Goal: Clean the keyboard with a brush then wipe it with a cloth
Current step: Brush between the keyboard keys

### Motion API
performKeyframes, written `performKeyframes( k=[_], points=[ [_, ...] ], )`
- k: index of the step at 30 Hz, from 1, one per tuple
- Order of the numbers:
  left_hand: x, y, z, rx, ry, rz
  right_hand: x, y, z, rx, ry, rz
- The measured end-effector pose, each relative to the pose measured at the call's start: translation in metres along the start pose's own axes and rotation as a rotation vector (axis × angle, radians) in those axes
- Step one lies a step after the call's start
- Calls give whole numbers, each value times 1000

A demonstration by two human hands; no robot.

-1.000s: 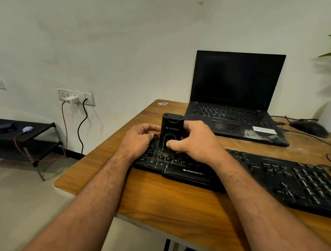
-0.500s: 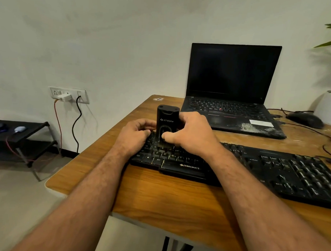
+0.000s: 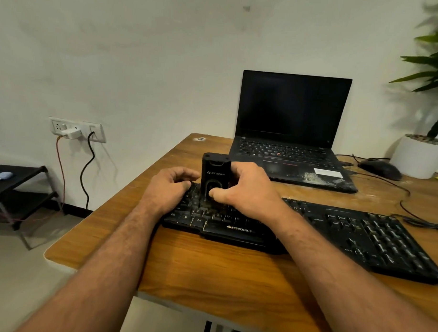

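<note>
At the centre of the frame the right hand [image 3: 247, 189] grips a black upright brush block [image 3: 215, 177] marked STRIPP, thumb across its front and fingers curled behind it, its lower end down on the left part of the black keyboard [image 3: 359, 233], which lies across the wooden desk [image 3: 209, 272] from centre to right edge. The left hand [image 3: 170, 186] rests on the keyboard's left end with fingers curled, though whether they pinch anything is hard to make out. Behind, at upper right of centre, stands an open laptop [image 3: 292, 123] with pale dust on its palm rest, and a black mouse [image 3: 381, 169] lies to its right.
</note>
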State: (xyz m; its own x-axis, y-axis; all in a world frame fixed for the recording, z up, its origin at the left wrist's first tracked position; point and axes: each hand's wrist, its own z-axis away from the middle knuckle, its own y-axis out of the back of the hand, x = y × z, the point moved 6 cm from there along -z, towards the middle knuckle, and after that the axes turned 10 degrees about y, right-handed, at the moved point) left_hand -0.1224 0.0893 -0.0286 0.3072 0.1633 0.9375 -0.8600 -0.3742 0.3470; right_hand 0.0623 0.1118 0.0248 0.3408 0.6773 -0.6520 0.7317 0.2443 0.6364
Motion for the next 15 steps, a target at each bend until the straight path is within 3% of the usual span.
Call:
performKeyframes(
  k=[3, 7, 11, 15],
  points=[
    [1, -2, 0, -15, -17, -24, -1, -10, 7, -67, 7, -71],
    [3, -2, 2, 0, -27, -27, 3, -5, 3, 37, -7, -56],
    [3, -3, 4, -19, -32, -24, -2, -14, 12, -82, 24, -116],
    [1, -2, 1, 5, -16, -39, 3, 0, 6, 60, -1, -9]
  ],
)
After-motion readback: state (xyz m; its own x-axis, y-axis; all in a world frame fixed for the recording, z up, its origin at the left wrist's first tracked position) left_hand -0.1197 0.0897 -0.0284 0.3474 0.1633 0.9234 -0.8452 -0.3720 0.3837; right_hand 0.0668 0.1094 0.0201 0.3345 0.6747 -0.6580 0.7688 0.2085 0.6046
